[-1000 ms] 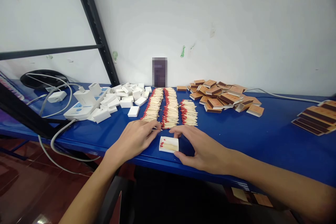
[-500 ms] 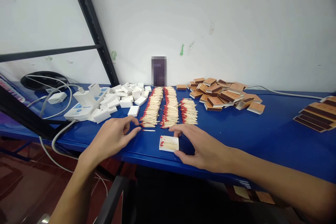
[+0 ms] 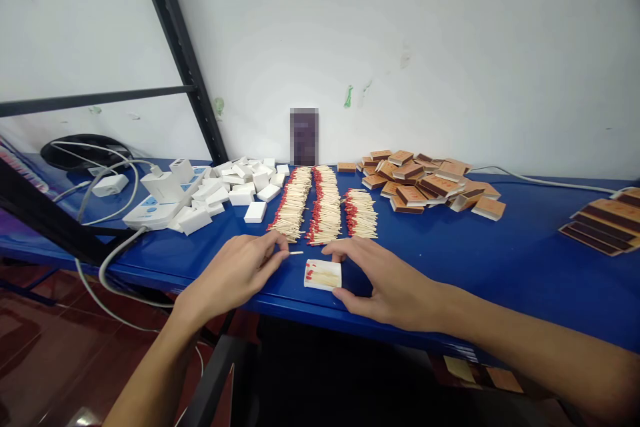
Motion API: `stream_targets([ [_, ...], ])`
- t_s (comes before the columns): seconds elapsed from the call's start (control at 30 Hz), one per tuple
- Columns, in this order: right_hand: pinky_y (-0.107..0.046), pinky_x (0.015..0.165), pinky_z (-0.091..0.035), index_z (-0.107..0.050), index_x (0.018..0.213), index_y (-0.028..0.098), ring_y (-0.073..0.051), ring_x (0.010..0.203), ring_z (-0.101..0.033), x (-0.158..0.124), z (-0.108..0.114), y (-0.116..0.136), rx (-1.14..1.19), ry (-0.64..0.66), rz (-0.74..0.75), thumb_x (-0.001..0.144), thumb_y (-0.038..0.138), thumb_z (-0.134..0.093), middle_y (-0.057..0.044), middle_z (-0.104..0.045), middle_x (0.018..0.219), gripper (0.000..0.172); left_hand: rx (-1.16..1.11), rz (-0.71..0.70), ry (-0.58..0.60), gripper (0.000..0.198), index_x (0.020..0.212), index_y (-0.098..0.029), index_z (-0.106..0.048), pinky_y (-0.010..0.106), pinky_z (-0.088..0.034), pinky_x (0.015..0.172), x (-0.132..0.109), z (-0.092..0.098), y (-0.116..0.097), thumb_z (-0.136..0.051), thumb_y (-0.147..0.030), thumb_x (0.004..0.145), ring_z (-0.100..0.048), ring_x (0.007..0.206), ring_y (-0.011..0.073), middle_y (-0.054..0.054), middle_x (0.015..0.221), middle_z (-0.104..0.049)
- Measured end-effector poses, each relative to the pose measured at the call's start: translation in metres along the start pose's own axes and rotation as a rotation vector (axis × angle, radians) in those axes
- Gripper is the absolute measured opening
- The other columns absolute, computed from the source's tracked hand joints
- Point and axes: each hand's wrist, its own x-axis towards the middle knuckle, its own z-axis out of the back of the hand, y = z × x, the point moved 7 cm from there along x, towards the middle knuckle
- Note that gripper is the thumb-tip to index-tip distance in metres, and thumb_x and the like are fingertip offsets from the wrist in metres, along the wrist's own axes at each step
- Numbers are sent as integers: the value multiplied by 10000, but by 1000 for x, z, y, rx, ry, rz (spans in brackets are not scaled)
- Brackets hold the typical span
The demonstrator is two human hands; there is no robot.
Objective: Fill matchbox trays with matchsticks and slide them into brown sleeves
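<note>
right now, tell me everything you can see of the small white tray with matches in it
The white tray is a shallow, open-topped rectangle, apparently card, with low walls. It lies flat near the front edge of the blue table, holding a few matches, red heads toward its left. The right hand has its fingers at the right end, seemingly touching it.

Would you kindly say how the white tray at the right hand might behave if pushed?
The white tray should feel light, holding only a few matches. Lying flat and low, it would probably slide rather than tip. Looking thin-walled, it might bend if squeezed.
</note>
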Motion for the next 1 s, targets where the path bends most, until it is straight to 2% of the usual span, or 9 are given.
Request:
stream_targets([
  [0.17, -421, 894, -521, -481, 1279, 210, -249, 1054, -614, -1, -1, -1, 3, -24, 14, 857, 257, -623, -107, -649, 1189, 447, -76, -132, -10, 212, 998, -227, -629, 250, -340, 587, 3, -8, -34, -454, -347, 999, -519, 576, 130, -42, 640, -572],
  [0.37, -422, 890, -522, -481, 1288, 214, -256, 1062, -612, -1, -1, -3, 1, -19, 11, 863, 274, -623, -104, -651, 1169, 452, -56, -103, -81, 236, 1024, -227, -675, 251, -349, 595, 0, 1, -21, -479, -349, 976, -504, 569, 125, -39, 618, -542],
  [0.6, -433, 910, -517, -479, 1284, 207, -262, 1083, -610, -1, -1, -2, 6, -33, 15, 856, 267, -629, -113, -648, 1196, 458, -36, -199, 31, 311, 1190, -264, -677, 268, -392, 669, -9, -6, -31, -546, -392, 939, -556, 635, 136, -23, 705, -611],
  [0.7, -431, 904, -522, -480, 1291, 206, -258, 1071, -615, 0, 0, 0, 4, -26, 17, 853, 255, -626, -112, -650, 1192, 464, -43, -134, -60, 316, 1192, -256, -669, 267, -401, 663, -6, 2, -18, -521, -390, 947, -560, 638, 140, -16, 727, -632],
  [0.8, -429, 911, -523, -483, 1300, 204, -260, 1091, -609, 0, 1, 1, 6, -22, 19, 850, 247, -627, -117, -644, 1214, 474, 54, 37, -186, 285, 1071, -230, -692, 272, -388, 635, -3, 15, 11, -497, -398, 949, -559, 641, 153, -1, 740, -639],
  [0.9, -427, 916, -523, -486, 1297, 212, -259, 1092, -609, 0, 1, 0, 9, -15, 10, 853, 254, -629, -112, -641, 1215, 468, 161, 152, -175, 252, 988, -228, -684, 272, -351, 591, -1, 16, 35, -535, -418, 915, -553, 625, 166, -7, 701, -613],
  [1.0, -424, 910, -527, -478, 1308, 207, -259, 1090, -609, 0, 1, 0, 6, -8, 1, 857, 255, -626, -111, -640, 1205, 477, 183, 178, -160, 237, 983, -232, -678, 273, -339, 584, 0, 14, 44, -540, -410, 908, -566, 638, 175, -4, 714, -617],
])
